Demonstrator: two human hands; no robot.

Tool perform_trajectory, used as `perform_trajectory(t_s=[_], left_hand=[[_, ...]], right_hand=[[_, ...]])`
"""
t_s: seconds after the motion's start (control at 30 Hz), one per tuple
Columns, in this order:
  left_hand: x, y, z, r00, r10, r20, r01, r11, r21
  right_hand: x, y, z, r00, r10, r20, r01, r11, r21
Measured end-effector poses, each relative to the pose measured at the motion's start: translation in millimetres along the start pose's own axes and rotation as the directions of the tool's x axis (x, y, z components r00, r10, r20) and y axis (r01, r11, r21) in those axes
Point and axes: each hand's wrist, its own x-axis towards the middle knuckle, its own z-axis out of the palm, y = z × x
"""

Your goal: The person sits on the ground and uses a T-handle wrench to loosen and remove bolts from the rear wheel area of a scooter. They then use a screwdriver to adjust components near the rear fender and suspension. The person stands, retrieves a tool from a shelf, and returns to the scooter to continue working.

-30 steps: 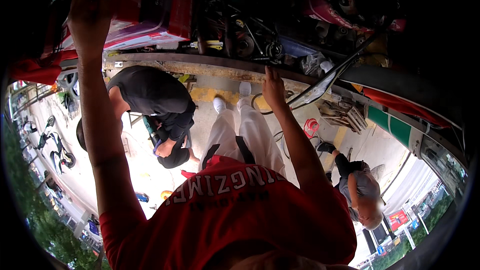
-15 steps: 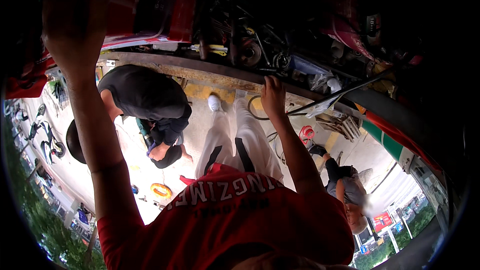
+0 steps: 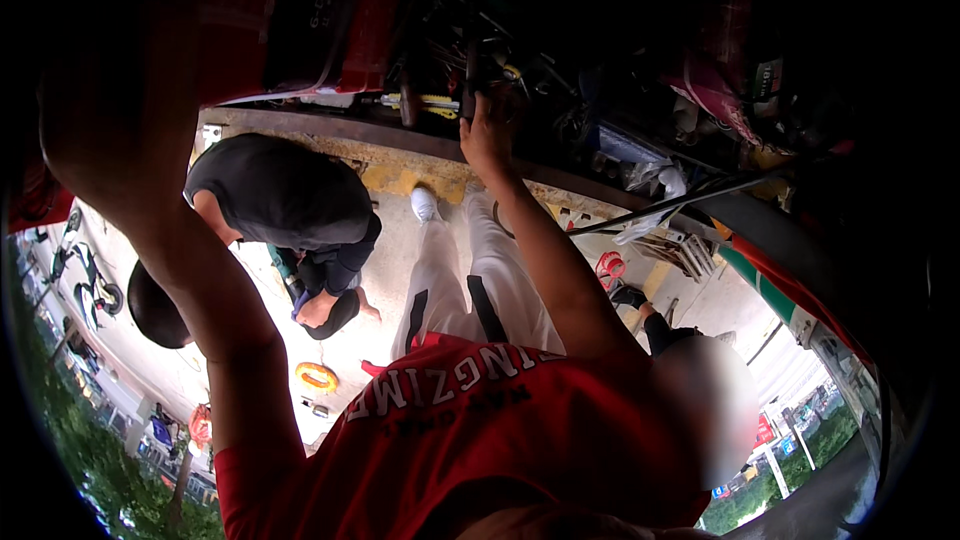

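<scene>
My left hand [image 3: 105,155] is raised at the upper left, beside a red and black box [image 3: 300,40]. Deep shadow hides its fingers, so what they do does not show. My right hand [image 3: 488,140] reaches over the front edge of a dark, cluttered tool bed. Its fingertips are at the near end of a dark upright handle [image 3: 470,80]; shadow hides whether they close on it. A second brown handle [image 3: 408,102] stands to the left, with a yellow tool [image 3: 438,103] lying by it.
A worn metal ledge [image 3: 400,148] runs along the bed. A long black rod [image 3: 680,190] sticks out at the right, near crumpled clear plastic [image 3: 655,180]. A person in dark clothes [image 3: 285,190] bends over at the left. Another person [image 3: 672,330] is at the right. An orange ring [image 3: 318,377] lies on the ground.
My right hand has moved left and farther in, from the ledge to the dark handle among the tools. My left hand has shifted left and a little nearer.
</scene>
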Motion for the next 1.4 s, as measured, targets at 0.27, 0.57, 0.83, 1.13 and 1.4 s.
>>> perform_trajectory(t_s=[0.27, 0.57, 0.83, 1.13, 1.4], left_hand=[[-6, 26, -4, 0.915, -0.39, -0.104, 0.381, 0.919, -0.101], [-13, 52, -3, 0.633, -0.753, -0.178, 0.705, 0.656, -0.268], [-2, 53, 11, 0.767, -0.635, -0.086, 0.594, 0.755, -0.276], [1, 48, -1, 0.833, -0.554, 0.007, 0.536, 0.803, -0.259], [17, 35, -7, 0.895, -0.439, 0.079, 0.442, 0.853, -0.278]], right_hand=[[0, 0, -3, 0.999, 0.007, 0.034, -0.007, 1.0, -0.017], [6, 4, -23, 0.991, -0.027, -0.13, 0.035, 0.998, 0.06], [14, 14, -58, 0.974, 0.045, -0.22, -0.033, 0.998, 0.058], [258, 76, -82, 0.87, -0.152, -0.469, -0.007, 0.947, -0.32], [375, 167, -63, 0.981, -0.105, -0.164, -0.026, 0.763, -0.646]])
